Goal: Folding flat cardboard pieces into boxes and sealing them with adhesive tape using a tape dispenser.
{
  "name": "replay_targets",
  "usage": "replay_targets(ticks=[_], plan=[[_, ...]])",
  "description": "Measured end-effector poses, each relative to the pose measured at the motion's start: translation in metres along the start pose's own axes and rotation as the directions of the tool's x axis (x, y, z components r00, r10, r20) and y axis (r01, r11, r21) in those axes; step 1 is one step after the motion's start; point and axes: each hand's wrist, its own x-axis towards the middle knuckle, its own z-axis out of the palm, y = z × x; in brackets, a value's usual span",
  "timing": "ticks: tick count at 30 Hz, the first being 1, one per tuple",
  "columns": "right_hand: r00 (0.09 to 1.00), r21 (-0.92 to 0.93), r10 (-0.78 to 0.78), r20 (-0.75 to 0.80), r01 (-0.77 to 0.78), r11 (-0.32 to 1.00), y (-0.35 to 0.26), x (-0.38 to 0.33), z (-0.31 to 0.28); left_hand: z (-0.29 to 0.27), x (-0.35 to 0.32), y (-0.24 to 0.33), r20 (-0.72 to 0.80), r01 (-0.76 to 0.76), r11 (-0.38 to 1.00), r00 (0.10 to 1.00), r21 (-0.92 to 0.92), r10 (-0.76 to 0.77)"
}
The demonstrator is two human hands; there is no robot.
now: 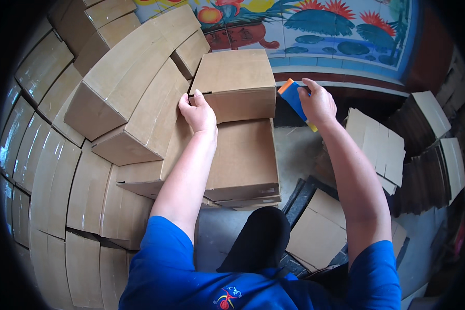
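A closed brown cardboard box (243, 72) lies on top of a stack in front of me. My left hand (199, 114) is at its near left corner, thumb on the near side and fingers along the left side, gripping the corner. Below it sits another brown box (241, 160), set closer to me. Just right of the upper box, my right hand (318, 103) is closed around a blue tape dispenser (293, 98) with an orange end and a yellow lower tip. The dispenser is held apart from the box. Part of its body is hidden by my fingers.
Stacked brown boxes (139, 88) rise close on my left, reaching toward the back wall. Flat cardboard sheets (374, 139) stand in piles on the right. More flat cardboard (318, 227) lies low beside my knee. Painted tiles (320, 31) cover the wall ahead.
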Motion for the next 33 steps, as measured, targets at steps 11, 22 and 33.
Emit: replay_targets(ticks=[11,22,33], plan=[[0.973,0.308,0.17,0.154,-0.211,0.928,0.147,-0.113,-0.031,0.023,-0.067,-0.037,0.694,-0.815,0.508,0.537,0.28,0.479],[0.873,0.365,0.442,0.204,-0.487,0.793,0.226,-0.221,-0.096,0.07,-0.032,-0.01,0.693,-0.839,0.329,0.544,0.434,0.473],[0.877,0.317,0.422,0.228,-0.477,0.82,0.217,-0.25,-0.115,0.041,0.009,-0.037,0.683,-0.737,0.354,0.672,0.576,0.287]])
